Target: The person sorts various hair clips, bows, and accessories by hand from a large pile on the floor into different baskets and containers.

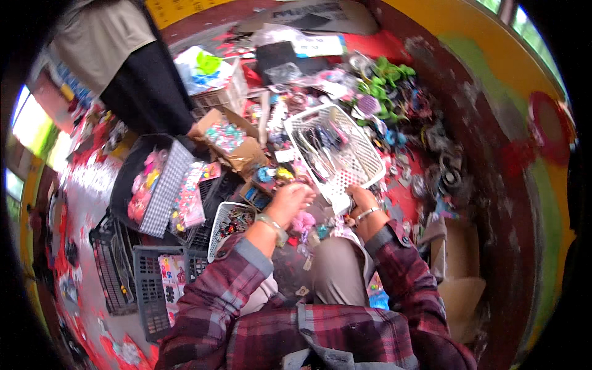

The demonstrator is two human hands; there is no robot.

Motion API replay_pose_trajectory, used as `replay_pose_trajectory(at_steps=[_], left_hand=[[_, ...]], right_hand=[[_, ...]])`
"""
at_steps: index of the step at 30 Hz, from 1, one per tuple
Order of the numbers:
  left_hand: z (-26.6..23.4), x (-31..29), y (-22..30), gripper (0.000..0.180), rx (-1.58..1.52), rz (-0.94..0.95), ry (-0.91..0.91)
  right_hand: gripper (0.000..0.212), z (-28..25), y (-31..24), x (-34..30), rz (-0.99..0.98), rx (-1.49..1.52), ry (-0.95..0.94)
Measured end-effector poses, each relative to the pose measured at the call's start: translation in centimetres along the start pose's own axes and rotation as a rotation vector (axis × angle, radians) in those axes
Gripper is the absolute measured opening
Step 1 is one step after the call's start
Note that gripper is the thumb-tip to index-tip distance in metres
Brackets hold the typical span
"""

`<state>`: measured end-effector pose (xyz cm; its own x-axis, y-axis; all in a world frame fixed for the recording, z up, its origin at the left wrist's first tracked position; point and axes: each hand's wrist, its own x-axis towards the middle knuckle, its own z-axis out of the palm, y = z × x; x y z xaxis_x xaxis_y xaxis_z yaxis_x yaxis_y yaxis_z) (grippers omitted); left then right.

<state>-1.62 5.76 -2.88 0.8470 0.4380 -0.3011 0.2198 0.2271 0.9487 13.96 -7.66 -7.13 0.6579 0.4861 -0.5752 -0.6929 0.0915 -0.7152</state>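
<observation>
White basket [354, 166], rectangular, perforated, dark slender pieces [316, 143] inside; just beyond the hands. Right hand [362, 202]: at near edge, fingers bent. Left hand [293, 200]: nearer left, fingers curled. Either's grip: cannot tell.

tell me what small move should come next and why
Perhaps lower the left hand toward the pink fluffy item: it lies close by, while the right hand is at the near edge of the large white basket. Blur hides whether either holds anything.
</observation>
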Motion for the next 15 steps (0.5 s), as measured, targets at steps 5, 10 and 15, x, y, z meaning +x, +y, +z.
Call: replay_pose_trajectory(at_steps=[5, 10, 15], left_hand=[[-1.9, -1.6, 1.5, 0.036, -0.056, 0.002, 0.121], [-1.8, -1.4, 2.6, 0.031, -0.068, -0.01, 0.057], [-1.6, -1.7, 3.6, 0.029, 0.002, -0.016, 0.059]], right_hand=[[0.015, -7.0, 3.2, 3.1, 0.086, 0.081, 0.108], [0.019, -19.8, 7.1, 6.6, -0.073, 0.147, 0.271], [0.02, -25.4, 6.3, 5.4, -0.139, 0.205, 0.508]])
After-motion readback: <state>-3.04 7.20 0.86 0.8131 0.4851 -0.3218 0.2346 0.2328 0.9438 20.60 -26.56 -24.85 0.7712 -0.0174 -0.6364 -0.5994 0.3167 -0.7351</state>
